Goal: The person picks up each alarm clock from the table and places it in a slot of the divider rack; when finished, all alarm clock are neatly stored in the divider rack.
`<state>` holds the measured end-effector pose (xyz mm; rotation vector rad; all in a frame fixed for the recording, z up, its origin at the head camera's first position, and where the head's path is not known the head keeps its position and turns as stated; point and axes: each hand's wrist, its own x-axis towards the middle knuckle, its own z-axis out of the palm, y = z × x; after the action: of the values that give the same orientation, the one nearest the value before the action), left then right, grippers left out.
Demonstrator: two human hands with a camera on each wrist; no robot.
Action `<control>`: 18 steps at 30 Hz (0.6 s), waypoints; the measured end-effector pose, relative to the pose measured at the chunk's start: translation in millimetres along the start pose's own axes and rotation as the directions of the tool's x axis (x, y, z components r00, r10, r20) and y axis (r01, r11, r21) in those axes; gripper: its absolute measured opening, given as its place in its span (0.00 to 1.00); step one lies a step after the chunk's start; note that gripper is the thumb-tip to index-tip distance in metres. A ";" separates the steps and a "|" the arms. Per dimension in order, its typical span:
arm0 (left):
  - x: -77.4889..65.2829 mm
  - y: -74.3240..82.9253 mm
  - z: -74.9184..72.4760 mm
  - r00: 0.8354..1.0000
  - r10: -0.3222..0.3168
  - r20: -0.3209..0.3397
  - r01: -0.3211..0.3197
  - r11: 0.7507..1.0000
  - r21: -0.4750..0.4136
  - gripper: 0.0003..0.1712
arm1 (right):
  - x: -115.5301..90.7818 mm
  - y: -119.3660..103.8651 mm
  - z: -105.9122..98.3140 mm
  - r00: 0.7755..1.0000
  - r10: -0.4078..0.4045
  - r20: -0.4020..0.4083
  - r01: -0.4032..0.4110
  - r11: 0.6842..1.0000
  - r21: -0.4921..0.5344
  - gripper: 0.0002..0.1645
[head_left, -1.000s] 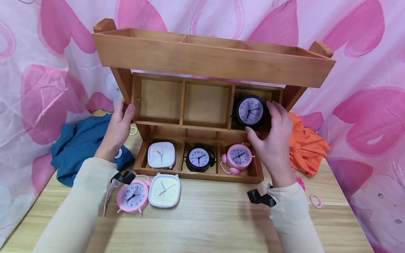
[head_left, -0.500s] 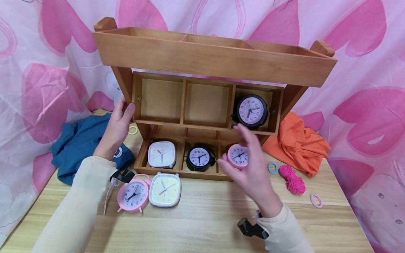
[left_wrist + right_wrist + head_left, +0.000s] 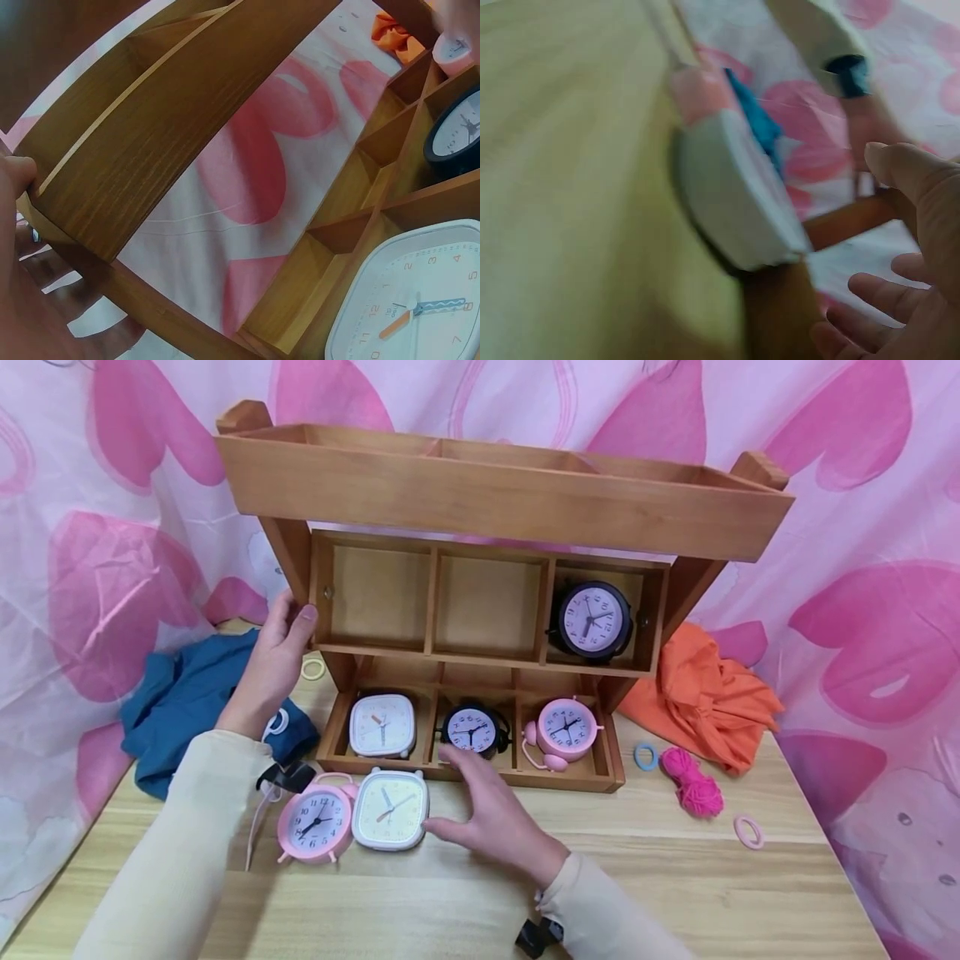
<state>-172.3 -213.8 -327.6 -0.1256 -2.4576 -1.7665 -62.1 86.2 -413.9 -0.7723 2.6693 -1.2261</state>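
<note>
My left hand (image 3: 272, 664) grips the left side of a wooden tiered shelf (image 3: 487, 497), thumb in front; in the left wrist view its fingers (image 3: 52, 277) spread behind the side board. My right hand (image 3: 498, 818) hangs over the table, thumb and fingers apart, holding nothing. Its thumb tip is right at the edge of a white square alarm clock (image 3: 390, 810) lying before the shelf. A pink twin-bell clock (image 3: 315, 825) lies beside that one. In the middle tier's right compartment sits a black clock (image 3: 594, 620). The bottom tier holds a white clock (image 3: 382, 727), a black clock (image 3: 471, 731) and a pink clock (image 3: 566, 729).
Blue cloth (image 3: 191, 702) lies left of the shelf, with a yellow ring (image 3: 312, 669) nearby. To the right are orange cloth (image 3: 705, 697), a blue ring (image 3: 646, 757), pink yarn (image 3: 693, 785) and a pink ring (image 3: 748, 832). A heart-patterned curtain (image 3: 862, 635) hangs behind.
My right hand has let go of the black clock in the middle tier's right compartment and moved down and left to the white clock on the table. My left hand stays on the shelf.
</note>
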 end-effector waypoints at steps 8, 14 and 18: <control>0.0 -0.2 -1.8 1.000 -0.009 0.003 0.009 1.000 0.014 0.34 | 0.0 -6.6 29.3 0.999 -0.034 0.017 0.035 0.998 -0.050 0.52; 0.6 -0.6 -1.4 1.000 -0.001 -0.003 0.001 1.000 0.011 0.34 | 1.3 -8.9 45.5 0.996 0.011 0.091 0.000 0.994 -0.111 0.65; -0.6 -1.8 -0.7 1.000 -0.011 -0.003 0.012 1.000 0.021 0.35 | 3.1 -11.4 55.7 0.994 0.019 0.108 0.000 0.986 -0.167 0.71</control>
<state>-171.8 -215.0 -329.2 -0.1073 -2.4789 -1.7437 -43.6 40.6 -442.5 -0.8218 2.7069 -0.9367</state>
